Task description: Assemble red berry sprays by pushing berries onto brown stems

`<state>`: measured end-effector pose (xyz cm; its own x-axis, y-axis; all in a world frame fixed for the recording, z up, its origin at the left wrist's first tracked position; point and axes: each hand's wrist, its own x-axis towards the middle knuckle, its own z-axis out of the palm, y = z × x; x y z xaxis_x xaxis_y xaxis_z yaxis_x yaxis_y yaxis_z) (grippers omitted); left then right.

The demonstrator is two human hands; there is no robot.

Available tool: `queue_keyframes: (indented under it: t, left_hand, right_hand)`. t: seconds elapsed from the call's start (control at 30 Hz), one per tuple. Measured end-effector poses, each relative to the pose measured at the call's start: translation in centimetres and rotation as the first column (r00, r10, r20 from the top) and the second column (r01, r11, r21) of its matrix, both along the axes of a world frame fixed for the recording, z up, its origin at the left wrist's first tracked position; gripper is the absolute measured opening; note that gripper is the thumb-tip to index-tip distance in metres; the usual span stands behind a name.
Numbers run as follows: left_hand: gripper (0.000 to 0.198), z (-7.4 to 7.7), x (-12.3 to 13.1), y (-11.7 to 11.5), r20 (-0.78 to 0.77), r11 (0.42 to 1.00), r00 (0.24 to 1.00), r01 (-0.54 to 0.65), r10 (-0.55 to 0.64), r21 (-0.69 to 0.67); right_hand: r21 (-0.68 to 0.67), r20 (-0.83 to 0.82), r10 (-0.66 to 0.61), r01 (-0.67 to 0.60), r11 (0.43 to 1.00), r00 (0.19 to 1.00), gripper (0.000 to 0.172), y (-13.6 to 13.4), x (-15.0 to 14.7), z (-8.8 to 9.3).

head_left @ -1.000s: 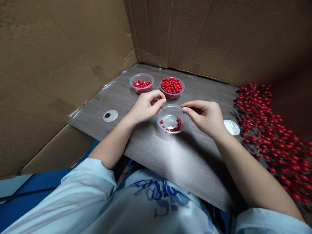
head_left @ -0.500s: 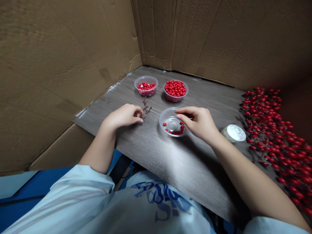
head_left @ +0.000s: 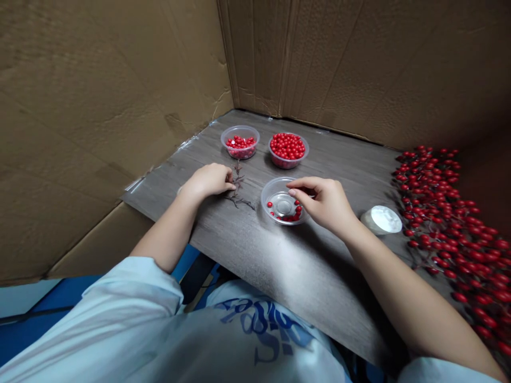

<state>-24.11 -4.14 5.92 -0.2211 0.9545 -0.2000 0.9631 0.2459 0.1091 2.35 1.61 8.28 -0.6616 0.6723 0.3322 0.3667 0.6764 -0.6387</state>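
Note:
My left hand [head_left: 212,180] is closed, its fingertips pinching a thin brown bare twig [head_left: 239,202] just above the tabletop. The twig's small forked branches stick out beyond and below the fingers. My right hand [head_left: 325,201] hovers over the right rim of a clear plastic bowl [head_left: 272,187]. Thumb and forefinger are drawn together in a pinch; whatever is between them, if anything, is too small to make out. In that bowl lie several red berries [head_left: 297,213], mostly along its right and near side.
Behind stand a bowl partly filled with red beads [head_left: 240,142] and a fuller bowl of red berries [head_left: 287,146]. A small tub with white contents [head_left: 381,219] is right of my right hand. Red berry branches [head_left: 443,213] cover the right side. Cardboard walls [head_left: 319,58] enclose the table.
My left hand has moved slightly up and right, and the twig has turned, so more of its branches show below the fingers. My right hand has barely shifted.

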Motion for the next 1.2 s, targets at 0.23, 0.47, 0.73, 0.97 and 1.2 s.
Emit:
queue_keyframes:
  t: [0.23,0.47,0.73,0.97,1.2]
  left_hand:
    - [0.018,0.2,-1.5,-0.7,0.046,0.995,0.999,0.016,-0.021,0.101]
    - [0.032,0.0,-1.7,-0.2,0.054,0.978,0.998,0.017,-0.029,0.209]
    - [0.033,-1.4,1.4,1.0,0.024,0.989,1.000,0.000,-0.004,0.149]
    - [0.015,-1.7,1.8,1.3,0.104,0.983,0.995,-0.030,0.011,0.181]
    - [0.022,0.3,3.9,1.3,0.563,0.928,0.814,-0.087,-0.143,0.361]
  right_hand:
    - [0.001,-0.009,0.002,-0.002,1.000,1.000,0.017,0.1,0.2,0.0]
    - [0.006,-0.015,-0.013,0.013,1.000,1.000,0.018,0.2,0.3,0.2]
    - [-0.011,-0.054,-0.035,0.035,0.999,0.998,0.018,0.1,0.6,0.2]
    - [0.010,-0.123,-0.045,0.046,0.999,0.991,0.016,0.0,1.0,0.4]
    - [-0.015,-0.207,-0.072,0.071,0.997,0.976,0.017,-0.1,1.5,0.7]
